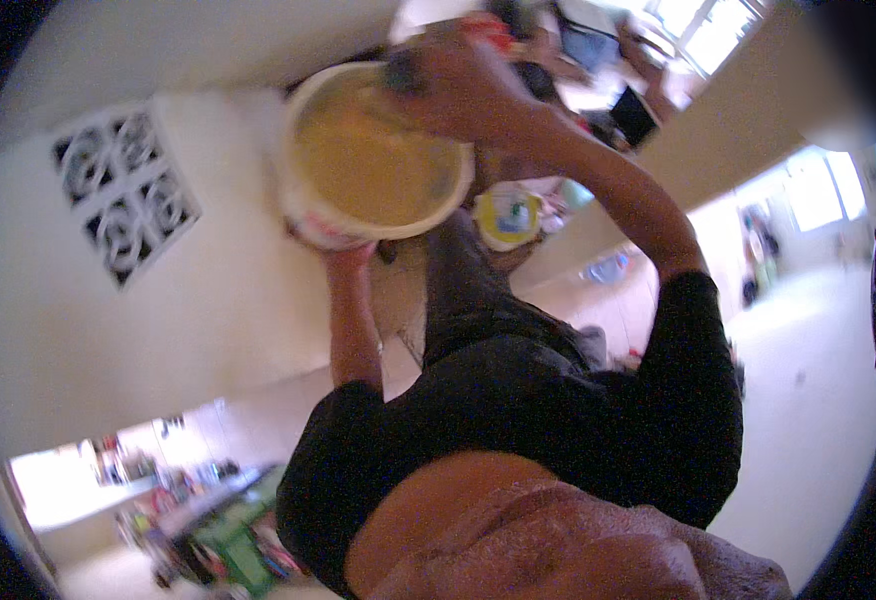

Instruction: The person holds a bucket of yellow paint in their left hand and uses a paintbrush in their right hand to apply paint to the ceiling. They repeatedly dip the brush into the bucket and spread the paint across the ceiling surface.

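Observation:
A white bucket filled with thick yellowish paint is held up in the upper middle of the blurred, tilted view. My left hand supports it from beneath, fingers pressed to its wall. My right hand lies over the far rim and grips it. A small dark thing shows by the fingers, too blurred to name. Both forearms come out of the short sleeves of a black shirt.
A cream wall with a patterned vent block fills the left. A smaller yellow-lidded container sits beyond the bucket. Bright windows and a lit opening are on the right, a pale floor below them. Cluttered coloured items lie lower left.

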`<state>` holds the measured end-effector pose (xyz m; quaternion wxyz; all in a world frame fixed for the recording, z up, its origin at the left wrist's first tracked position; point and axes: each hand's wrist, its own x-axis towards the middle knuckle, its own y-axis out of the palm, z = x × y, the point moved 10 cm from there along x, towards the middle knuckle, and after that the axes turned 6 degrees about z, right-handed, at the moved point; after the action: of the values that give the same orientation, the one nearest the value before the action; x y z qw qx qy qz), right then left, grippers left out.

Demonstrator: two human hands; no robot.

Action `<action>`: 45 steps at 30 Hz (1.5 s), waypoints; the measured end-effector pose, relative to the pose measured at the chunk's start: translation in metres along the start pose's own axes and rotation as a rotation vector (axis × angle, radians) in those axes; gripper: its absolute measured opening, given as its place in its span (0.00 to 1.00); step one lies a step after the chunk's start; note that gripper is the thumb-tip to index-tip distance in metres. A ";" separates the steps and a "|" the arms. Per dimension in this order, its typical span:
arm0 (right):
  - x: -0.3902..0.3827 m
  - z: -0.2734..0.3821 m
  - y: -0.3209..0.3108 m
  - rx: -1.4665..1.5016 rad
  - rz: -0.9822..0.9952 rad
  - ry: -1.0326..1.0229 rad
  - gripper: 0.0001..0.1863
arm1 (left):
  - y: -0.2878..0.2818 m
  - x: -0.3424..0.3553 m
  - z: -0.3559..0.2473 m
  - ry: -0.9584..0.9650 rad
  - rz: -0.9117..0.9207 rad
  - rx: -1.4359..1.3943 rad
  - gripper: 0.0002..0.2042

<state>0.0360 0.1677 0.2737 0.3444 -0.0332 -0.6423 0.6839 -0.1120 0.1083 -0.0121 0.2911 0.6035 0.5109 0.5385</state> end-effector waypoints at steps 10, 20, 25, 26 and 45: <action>-0.025 -0.003 -0.012 0.104 -0.130 -0.053 0.25 | 0.017 0.000 0.005 0.021 -0.347 0.339 0.53; -0.023 -0.016 0.017 0.186 0.027 -0.060 0.22 | 0.015 0.002 0.018 -0.015 -0.276 0.257 0.52; -0.029 -0.015 0.019 0.173 0.052 -0.046 0.21 | 0.020 0.011 0.021 0.015 -0.181 0.205 0.52; -0.024 -0.010 0.020 0.173 0.055 -0.056 0.21 | 0.025 0.010 0.018 0.027 -0.163 0.206 0.52; -0.004 -0.004 0.040 0.095 0.044 -0.065 0.18 | 0.039 0.007 0.003 0.100 -0.276 0.343 0.50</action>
<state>0.0240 0.1711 0.2354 0.3096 -0.0090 -0.6190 0.7218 -0.0983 0.1033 0.0247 0.2296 0.5410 0.6866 0.4280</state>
